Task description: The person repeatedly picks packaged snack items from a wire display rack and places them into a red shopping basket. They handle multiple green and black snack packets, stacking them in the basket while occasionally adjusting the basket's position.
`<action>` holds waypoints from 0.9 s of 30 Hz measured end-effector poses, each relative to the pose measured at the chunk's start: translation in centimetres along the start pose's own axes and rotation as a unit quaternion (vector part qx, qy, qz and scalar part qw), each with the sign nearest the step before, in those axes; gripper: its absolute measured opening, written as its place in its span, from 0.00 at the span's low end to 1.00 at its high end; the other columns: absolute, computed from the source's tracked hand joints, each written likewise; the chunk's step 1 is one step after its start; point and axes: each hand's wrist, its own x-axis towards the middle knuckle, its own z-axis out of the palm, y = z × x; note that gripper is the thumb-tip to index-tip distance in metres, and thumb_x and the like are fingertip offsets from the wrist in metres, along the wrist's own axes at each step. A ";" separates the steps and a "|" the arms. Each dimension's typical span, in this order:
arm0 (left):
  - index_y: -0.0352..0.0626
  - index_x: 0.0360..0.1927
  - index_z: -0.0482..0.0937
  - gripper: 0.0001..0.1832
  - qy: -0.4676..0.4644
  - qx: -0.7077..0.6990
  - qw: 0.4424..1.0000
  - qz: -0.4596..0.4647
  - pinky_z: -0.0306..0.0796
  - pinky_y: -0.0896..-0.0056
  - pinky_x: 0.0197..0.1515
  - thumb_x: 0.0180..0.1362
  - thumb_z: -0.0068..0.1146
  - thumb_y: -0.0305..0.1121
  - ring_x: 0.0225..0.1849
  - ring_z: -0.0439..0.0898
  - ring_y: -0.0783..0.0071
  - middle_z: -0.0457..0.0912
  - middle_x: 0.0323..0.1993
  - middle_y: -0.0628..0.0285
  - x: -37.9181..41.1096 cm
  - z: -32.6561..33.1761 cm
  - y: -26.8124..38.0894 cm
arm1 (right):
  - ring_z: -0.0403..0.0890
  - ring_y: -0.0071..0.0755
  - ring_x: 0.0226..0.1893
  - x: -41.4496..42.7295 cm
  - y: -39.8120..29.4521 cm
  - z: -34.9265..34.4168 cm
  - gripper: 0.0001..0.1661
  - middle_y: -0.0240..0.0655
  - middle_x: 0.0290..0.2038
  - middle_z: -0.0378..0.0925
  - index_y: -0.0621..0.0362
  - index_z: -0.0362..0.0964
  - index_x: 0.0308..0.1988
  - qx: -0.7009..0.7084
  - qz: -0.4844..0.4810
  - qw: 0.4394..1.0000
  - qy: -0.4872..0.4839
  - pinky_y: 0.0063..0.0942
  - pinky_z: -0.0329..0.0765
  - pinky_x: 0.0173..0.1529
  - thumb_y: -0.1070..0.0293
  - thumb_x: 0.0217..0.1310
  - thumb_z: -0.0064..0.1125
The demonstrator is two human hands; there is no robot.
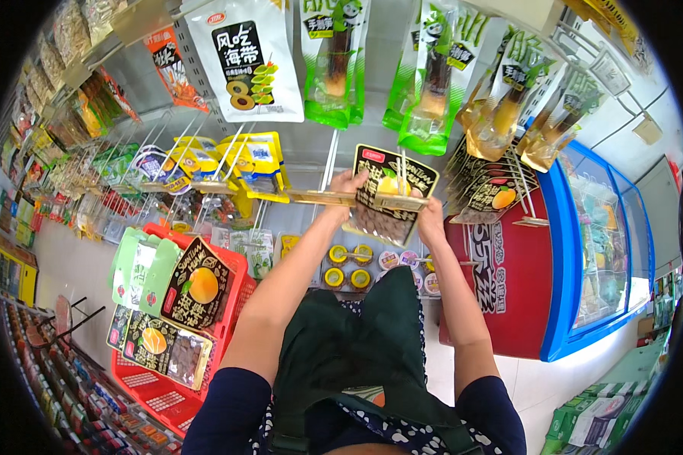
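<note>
Both of my hands grip a black pouch of dried fruit (384, 224) with a clear lower window, at the shelf in front of me. My left hand (344, 190) has its left edge, with the thumb on the front. At the lower right side, my right hand (431, 222) holds it; some of those fingers are hidden. A wire display hook (401, 165) and its price-tag holder (401, 202) cross in front of the pouch. Whether the pouch hangs on that hook I cannot tell. More black fruit pouches (492, 190) hang on a hook to the right.
Beside my left arm is a red plastic basket (236, 284) with black fruit pouches (196, 287) and green packs (142, 267). Green snack packs (430, 108) and a white pouch (250, 62) hang above. Small tubs (359, 278) sit below. A blue-framed freezer (563, 256) stands right.
</note>
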 end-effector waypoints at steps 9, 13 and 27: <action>0.40 0.41 0.78 0.09 0.016 -0.068 0.997 0.014 0.69 0.76 0.40 0.62 0.53 0.33 0.35 0.74 0.84 0.80 0.34 0.70 -16.9 1.1 -2.2 | 0.73 0.17 0.32 -11.3 -5.6 -2.7 0.12 0.27 0.35 0.78 0.64 0.75 0.40 -0.057 0.044 0.995 -0.066 0.20 0.70 0.37 0.65 0.63 0.55; 0.38 0.44 0.75 0.13 0.034 -0.051 0.997 -0.042 0.69 0.79 0.42 0.66 0.46 0.38 0.38 0.73 0.85 0.78 0.36 0.71 -23.8 -0.8 -3.5 | 0.75 0.21 0.38 -15.4 -6.7 -0.2 0.14 0.31 0.40 0.78 0.66 0.72 0.44 -0.044 0.119 0.982 -0.140 0.22 0.72 0.46 0.68 0.64 0.52; 0.39 0.43 0.74 0.09 0.412 0.095 0.808 0.410 0.75 0.74 0.36 0.65 0.46 0.31 0.34 0.80 0.76 0.81 0.38 0.60 -46.2 -10.8 19.9 | 0.78 0.53 0.44 -24.9 -16.0 29.4 0.26 0.52 0.44 0.74 0.67 0.60 0.54 -0.130 -0.220 0.860 -0.442 0.38 0.74 0.46 0.70 0.58 0.57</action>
